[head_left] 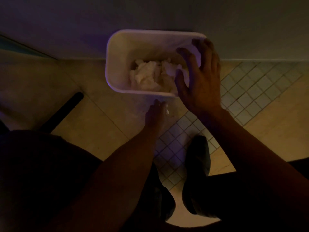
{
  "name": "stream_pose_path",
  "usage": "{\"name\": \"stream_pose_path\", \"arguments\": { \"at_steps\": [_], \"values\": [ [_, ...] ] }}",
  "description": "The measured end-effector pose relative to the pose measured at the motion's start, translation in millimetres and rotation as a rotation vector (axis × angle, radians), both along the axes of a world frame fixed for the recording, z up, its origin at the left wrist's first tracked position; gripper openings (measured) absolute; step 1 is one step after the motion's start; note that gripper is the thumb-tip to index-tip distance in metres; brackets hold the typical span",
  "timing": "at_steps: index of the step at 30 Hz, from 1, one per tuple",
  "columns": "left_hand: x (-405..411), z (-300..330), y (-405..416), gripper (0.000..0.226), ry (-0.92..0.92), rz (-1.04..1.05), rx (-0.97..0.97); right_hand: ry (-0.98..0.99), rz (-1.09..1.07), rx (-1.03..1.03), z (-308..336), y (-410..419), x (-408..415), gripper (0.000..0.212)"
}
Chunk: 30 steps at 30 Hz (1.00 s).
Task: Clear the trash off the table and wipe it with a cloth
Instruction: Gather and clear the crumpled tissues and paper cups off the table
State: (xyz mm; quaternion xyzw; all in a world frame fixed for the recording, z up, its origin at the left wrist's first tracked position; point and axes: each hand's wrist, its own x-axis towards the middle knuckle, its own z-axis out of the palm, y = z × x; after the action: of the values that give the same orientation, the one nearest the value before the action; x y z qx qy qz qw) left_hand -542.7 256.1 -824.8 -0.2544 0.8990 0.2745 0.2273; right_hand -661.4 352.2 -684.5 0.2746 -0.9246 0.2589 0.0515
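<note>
A white bin stood at frame centre against the wall, crumpled tissues inside. The right hand, fingers spread, hid its right rim. Below, the dim left hand pinched a white scrap, mostly hidden.

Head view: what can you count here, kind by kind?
Bins: 1, white, with crumpled paper inside, pieces too bunched to count
Hands: 2, left low by the bin, holding a small white scrap; right open over the bin's rim
Shoes: 1 clearly seen
Dark legs of furniture: 1
Total: 5
</note>
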Motion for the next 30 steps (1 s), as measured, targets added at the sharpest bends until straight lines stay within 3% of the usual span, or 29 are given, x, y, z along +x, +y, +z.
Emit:
{"name": "stream_pose_path", "arguments": {
  "at_steps": [3,8,17,20,25,30],
  "values": [
    [-2,-4,-1,0.015,-0.003,-0.009,0.029,0.017,-0.018,-0.006,-3,-1,0,0.048],
    [1,6,0,0.018,0.013,-0.014,0.034,-0.018,-0.027,0.04,-7,-1,0,0.053],
    [16,118,6,0.017,0.11,-0.08,0.031,-0.061,-0.006,0.11,-6,0,-2,0.057],
    [11,171,-4,0.014,0.219,0.04,0.058,-0.086,0.016,0.146,-5,3,-4,0.059],
    [-5,225,-39,0.016,0.575,0.235,0.038,-0.116,0.028,0.19,-4,1,-3,0.06],
    [-49,215,-62,0.013,0.589,0.244,-0.109,-0.146,0.017,0.197,-2,1,-3,0.056]
  ]
}}
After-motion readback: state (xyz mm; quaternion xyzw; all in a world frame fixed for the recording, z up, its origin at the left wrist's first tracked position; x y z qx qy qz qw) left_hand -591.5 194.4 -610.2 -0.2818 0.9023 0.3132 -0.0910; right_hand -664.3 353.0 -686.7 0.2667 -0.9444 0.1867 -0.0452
